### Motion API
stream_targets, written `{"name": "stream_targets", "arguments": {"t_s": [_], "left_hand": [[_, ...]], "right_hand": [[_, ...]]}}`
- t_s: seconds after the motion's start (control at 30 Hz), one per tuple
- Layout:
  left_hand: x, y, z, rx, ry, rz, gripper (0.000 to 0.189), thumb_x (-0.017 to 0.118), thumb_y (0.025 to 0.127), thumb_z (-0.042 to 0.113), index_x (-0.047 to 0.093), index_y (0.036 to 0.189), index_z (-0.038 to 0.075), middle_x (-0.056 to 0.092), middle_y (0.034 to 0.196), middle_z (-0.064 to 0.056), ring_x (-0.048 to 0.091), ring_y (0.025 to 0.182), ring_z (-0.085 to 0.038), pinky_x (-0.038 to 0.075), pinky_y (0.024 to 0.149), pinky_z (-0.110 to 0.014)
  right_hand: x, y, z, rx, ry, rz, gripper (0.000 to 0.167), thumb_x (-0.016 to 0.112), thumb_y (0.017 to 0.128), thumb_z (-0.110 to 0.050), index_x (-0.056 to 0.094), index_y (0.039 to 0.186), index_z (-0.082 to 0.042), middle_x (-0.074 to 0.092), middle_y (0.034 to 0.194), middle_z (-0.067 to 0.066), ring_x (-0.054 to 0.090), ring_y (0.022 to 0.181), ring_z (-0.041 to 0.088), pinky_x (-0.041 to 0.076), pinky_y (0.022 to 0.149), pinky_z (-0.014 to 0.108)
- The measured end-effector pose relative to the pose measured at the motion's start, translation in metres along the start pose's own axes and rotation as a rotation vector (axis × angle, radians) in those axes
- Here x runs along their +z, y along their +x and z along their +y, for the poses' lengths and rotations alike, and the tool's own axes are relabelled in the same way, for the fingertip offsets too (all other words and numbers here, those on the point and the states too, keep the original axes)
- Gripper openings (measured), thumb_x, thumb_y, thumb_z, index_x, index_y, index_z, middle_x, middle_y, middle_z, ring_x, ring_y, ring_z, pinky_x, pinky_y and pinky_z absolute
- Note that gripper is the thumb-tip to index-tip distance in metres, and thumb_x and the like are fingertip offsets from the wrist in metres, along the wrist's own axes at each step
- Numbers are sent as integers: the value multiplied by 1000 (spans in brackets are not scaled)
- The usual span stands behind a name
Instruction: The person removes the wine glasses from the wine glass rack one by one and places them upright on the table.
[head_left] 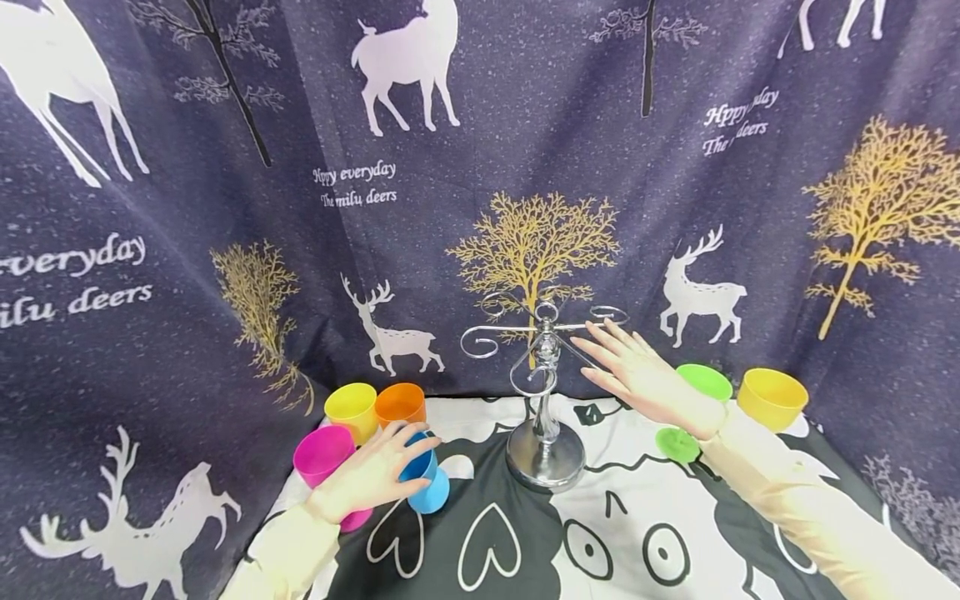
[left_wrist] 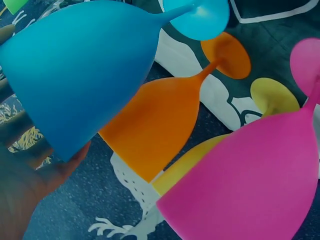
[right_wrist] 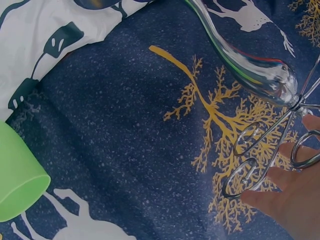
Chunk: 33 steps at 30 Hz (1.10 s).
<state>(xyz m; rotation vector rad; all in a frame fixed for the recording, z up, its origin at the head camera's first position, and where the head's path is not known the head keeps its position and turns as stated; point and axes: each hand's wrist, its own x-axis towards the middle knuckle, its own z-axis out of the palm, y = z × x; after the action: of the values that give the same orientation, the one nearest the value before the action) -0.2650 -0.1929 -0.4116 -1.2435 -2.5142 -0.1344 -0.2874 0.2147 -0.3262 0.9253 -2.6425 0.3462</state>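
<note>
In the head view my left hand (head_left: 378, 462) hovers spread over the rim of a blue goblet (left_wrist: 85, 70), thumb on the near side. The left wrist view has the goblet's bowl hiding most of the fingertips. A pink goblet (head_left: 324, 454) stands left of that hand. Behind are a yellow goblet (head_left: 351, 410) and an orange goblet (head_left: 401, 402). On the other side, my right hand (head_left: 637, 371) reaches with extended fingers to a silver metal stand (head_left: 546, 458) with curled arms. Its fingertips overlap a scrolled hook (right_wrist: 240, 177) in the right wrist view.
A green goblet (head_left: 703, 381) stands beneath the right forearm, its foot partly hidden. Beside it is a yellow-orange goblet (head_left: 772, 398). A patterned black-and-white cloth (head_left: 487, 542) covers the table. A dark deer-print curtain (head_left: 465, 250) hangs behind and at the sides.
</note>
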Motion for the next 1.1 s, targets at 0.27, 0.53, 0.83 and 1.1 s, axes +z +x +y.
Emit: {"name": "stream_targets", "arguments": {"t_s": [0.27,0.53,0.83,1.1], "left_hand": [[-3,-4,-2,-95,-49,-80,47,66,78,37,59,118,13,50,114,-9,44,98,-27,43,79,-41],[-6,-9,-3,-192,-96,-148,43,65,79,35,59,116,13,49,110,-5,44,97,-26,45,75,-38],[-1,-14,-8,-199,-43,-52,46,69,76,39,61,113,11,51,103,-6,47,88,-25,47,69,-35],[3,-14,-8,-211,11,-13,55,58,81,54,60,116,12,51,106,-9,49,90,-26,48,71,-37]], "right_hand": [[1,0,-1,5,9,-1,50,36,97,-40,30,142,-19,20,146,12,8,133,30,10,97,59],[-1,-1,-2,9,7,-2,51,36,97,-41,30,143,-20,19,146,10,7,133,30,11,97,60],[0,-2,-2,3,0,2,50,35,97,-40,30,142,-19,20,146,10,8,133,29,10,97,60],[-1,-1,-3,14,-16,-2,51,35,97,-42,31,142,-19,19,146,8,7,133,28,11,97,60]]}}
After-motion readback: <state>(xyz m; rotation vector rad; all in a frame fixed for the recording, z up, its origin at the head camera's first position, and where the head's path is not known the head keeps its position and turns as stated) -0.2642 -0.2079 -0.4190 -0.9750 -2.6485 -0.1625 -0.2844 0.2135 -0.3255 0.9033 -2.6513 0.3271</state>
